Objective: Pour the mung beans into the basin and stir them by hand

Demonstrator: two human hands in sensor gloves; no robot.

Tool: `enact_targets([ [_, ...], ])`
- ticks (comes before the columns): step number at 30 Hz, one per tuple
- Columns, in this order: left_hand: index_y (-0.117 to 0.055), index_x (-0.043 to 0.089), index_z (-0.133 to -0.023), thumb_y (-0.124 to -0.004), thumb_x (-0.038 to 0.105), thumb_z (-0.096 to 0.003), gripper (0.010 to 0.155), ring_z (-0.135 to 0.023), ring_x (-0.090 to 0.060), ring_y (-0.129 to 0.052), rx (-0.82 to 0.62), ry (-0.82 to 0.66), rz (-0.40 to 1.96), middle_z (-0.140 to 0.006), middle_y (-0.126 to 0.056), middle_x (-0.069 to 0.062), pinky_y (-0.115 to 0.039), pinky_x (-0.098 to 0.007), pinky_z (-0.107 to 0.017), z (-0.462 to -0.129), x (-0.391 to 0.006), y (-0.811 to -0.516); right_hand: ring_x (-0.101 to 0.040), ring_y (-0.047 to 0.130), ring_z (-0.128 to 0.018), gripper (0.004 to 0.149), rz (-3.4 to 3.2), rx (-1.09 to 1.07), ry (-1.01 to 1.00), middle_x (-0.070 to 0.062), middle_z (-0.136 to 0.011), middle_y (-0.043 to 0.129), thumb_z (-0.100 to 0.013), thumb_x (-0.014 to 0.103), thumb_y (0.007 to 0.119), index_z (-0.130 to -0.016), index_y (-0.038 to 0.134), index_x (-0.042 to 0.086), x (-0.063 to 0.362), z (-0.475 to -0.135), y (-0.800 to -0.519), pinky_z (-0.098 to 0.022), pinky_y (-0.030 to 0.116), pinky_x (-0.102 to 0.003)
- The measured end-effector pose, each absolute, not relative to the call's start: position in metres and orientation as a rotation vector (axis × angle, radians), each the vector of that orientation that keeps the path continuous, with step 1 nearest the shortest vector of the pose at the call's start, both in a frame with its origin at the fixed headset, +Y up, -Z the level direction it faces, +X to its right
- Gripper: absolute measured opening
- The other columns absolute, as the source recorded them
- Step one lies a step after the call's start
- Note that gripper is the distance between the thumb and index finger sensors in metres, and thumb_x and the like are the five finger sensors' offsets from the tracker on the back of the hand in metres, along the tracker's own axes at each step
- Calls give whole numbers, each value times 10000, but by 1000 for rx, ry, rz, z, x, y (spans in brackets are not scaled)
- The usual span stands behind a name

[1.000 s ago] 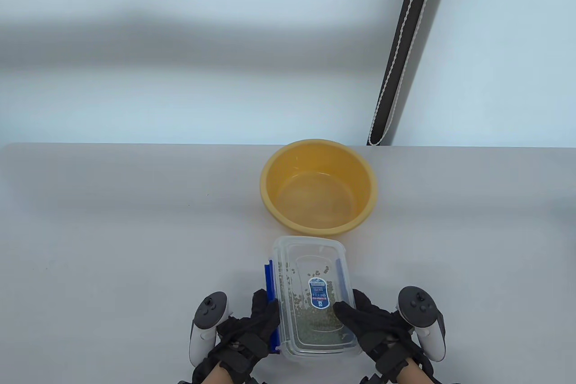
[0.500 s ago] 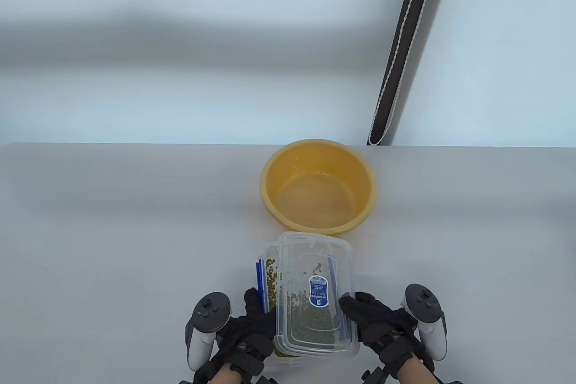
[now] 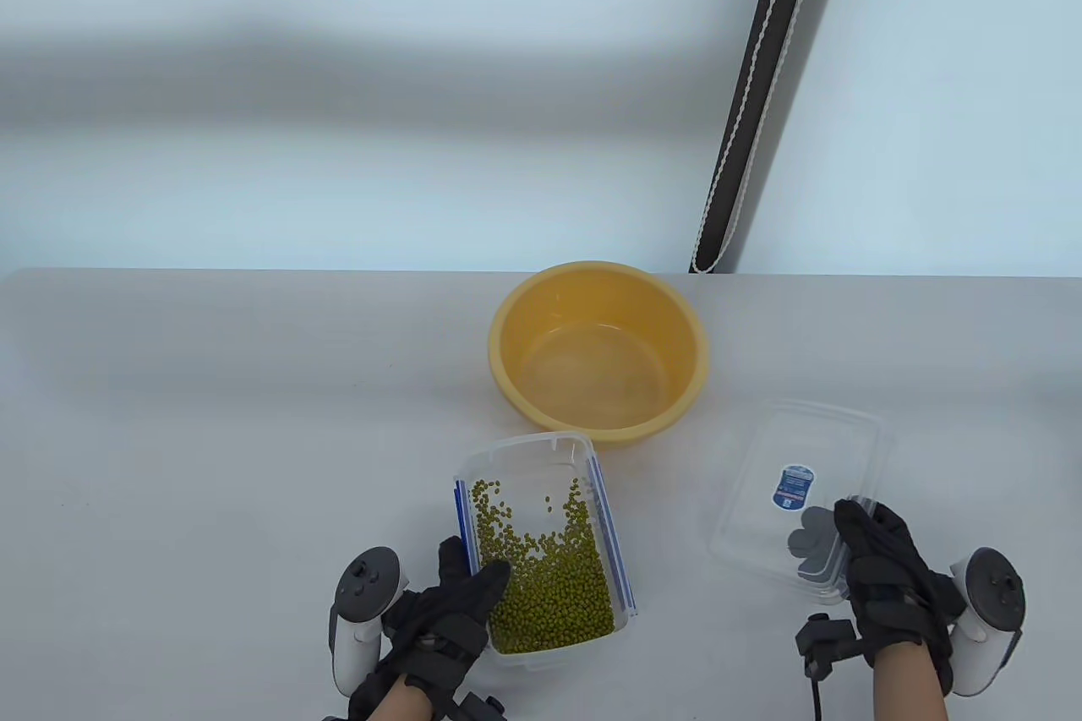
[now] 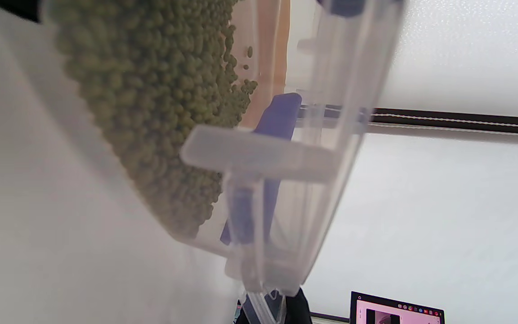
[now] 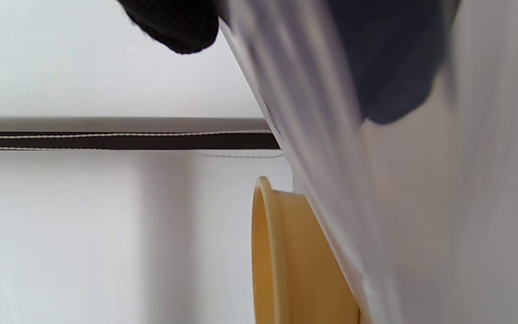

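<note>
**Lid off, beans in the open box**

The grey surface (image 3: pixel 211 417) carries a yellow basin (image 3: pixel 598 349) at its far edge, near the middle. Nearer the front edge stands the clear box (image 3: pixel 541 539), mung beans (image 3: pixel 549 586) heaped at its near end. The left hand (image 3: pixel 444 619) grips its left wall, thumb curled inside. Toward the right, the right hand (image 3: pixel 888 577) pinches the clear lid (image 3: pixel 799 501), fingers underneath.

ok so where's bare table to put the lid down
Bare table left of the basin and box, and right of the basin beyond the lid. Crowded between box and basin.
</note>
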State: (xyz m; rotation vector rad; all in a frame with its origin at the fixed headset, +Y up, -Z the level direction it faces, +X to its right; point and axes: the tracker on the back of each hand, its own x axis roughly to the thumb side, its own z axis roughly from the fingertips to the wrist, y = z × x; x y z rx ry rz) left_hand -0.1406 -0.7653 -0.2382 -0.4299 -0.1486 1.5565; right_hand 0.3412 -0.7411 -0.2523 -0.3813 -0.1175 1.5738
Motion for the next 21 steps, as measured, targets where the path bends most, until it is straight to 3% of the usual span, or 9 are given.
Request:
enact_targets([
  [6, 62, -115, -912, -563, 473, -570, 924, -693, -529, -855, -416, -140, 1561, -877, -525, -481, -659, -702, -480, -238, -144, -765, -481, 879, -566, 697, 1694, -540, -67, -369, -764, 701, -549, 229, 691, -947, 259, -146, 360, -252, -762, -343, 805, -485],
  [12, 64, -116, -911, -562, 474, -571, 926, -694, -530, -852, -415, -134, 1562, -877, -523, -483, -657, -702, -480, -238, -144, -764, -573, 759, -673, 701, 2282, -716, 31, -428, -853, 569, -536, 259, 717, -981, 321, -109, 361, -252, -750, -418, 753, -539],
  [16, 65, -116, -911, -562, 475, -571, 926, -695, -530, -852, -414, -131, 1566, -877, -522, -483, -657, -703, -480, -237, -145, -763, -586, 694, -729, 699, 2432, -729, 44, -417, -896, 505, -532, 273, 735, -990, 359, -98, 353, -254, -741, -462, 720, -550],
  [21, 65, -117, -911, -560, 477, -573, 926, -696, -531, -848, -401, -119, 1587, -877, -520, -483, -655, -702, -482, -238, -150, -761, -589, 697, -723, 723, 2522, -595, 16, -418, -896, 513, -532, 326, 749, -991, 385, -98, 331, -259, -724, -457, 724, -541],
])
